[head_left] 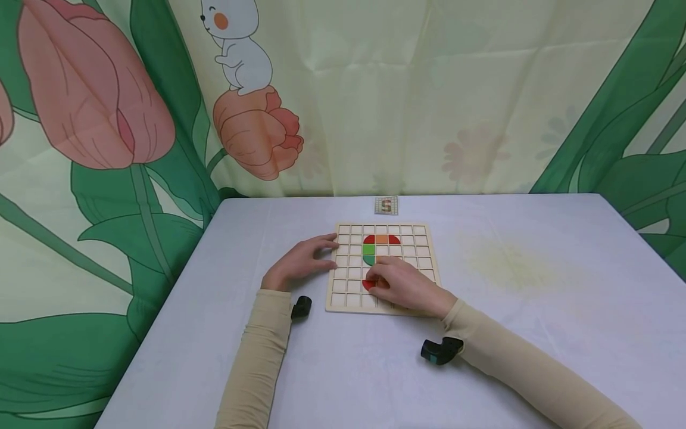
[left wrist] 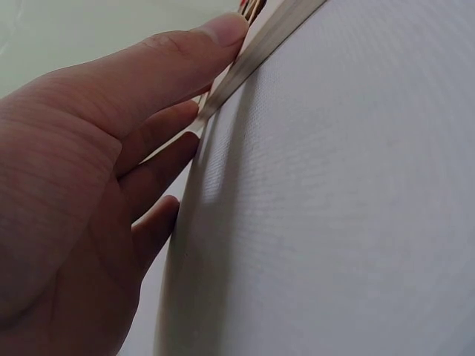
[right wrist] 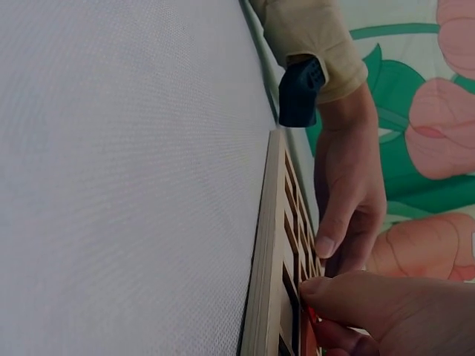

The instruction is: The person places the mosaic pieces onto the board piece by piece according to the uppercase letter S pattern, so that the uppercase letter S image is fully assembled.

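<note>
A square wooden grid board lies on the table, with red, orange and green pieces in some of its cells. My left hand rests at its left edge, thumb and fingers spread and fairly straight, the tips touching the rim; the left wrist view shows the thumb along that edge. My right hand reaches over the lower middle of the board. Between its thumb and finger it pinches a red piece with a rounded side, down at the grid. Part of the coloured pattern is hidden under this hand.
A small card with a printed pattern lies behind the board near the table's far edge. The table has a white cloth. A printed curtain hangs behind it. Each wrist carries a black camera.
</note>
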Action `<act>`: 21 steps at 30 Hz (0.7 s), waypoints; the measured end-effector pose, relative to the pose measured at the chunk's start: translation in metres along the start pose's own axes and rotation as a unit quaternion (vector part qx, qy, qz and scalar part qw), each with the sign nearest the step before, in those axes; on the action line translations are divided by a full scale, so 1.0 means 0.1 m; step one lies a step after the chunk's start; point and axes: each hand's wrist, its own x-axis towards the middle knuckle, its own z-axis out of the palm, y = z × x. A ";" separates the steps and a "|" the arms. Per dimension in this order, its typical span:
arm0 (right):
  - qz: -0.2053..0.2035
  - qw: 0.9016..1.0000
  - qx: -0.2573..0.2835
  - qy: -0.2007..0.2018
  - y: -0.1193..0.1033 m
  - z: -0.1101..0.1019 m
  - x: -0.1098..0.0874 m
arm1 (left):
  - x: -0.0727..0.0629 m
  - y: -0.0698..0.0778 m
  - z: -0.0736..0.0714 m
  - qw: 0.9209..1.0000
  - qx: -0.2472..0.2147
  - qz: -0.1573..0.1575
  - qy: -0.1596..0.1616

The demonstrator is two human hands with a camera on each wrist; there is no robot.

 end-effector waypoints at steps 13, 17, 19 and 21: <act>0.005 1.000 -0.005 -0.001 0.00 0.00 0.00 | 0.01 0.00 -0.01 1.000 0.002 -0.004 -0.001; 0.000 1.000 -0.008 0.003 0.00 0.00 0.00 | 0.00 0.00 0.00 1.000 0.000 -0.005 -0.001; 0.002 1.000 -0.004 0.006 0.00 0.00 -0.01 | -0.01 0.00 0.00 1.000 0.000 -0.002 -0.001; 0.013 1.000 0.003 0.011 0.03 -0.02 -0.02 | -0.01 -0.01 0.00 1.000 0.001 -0.001 -0.002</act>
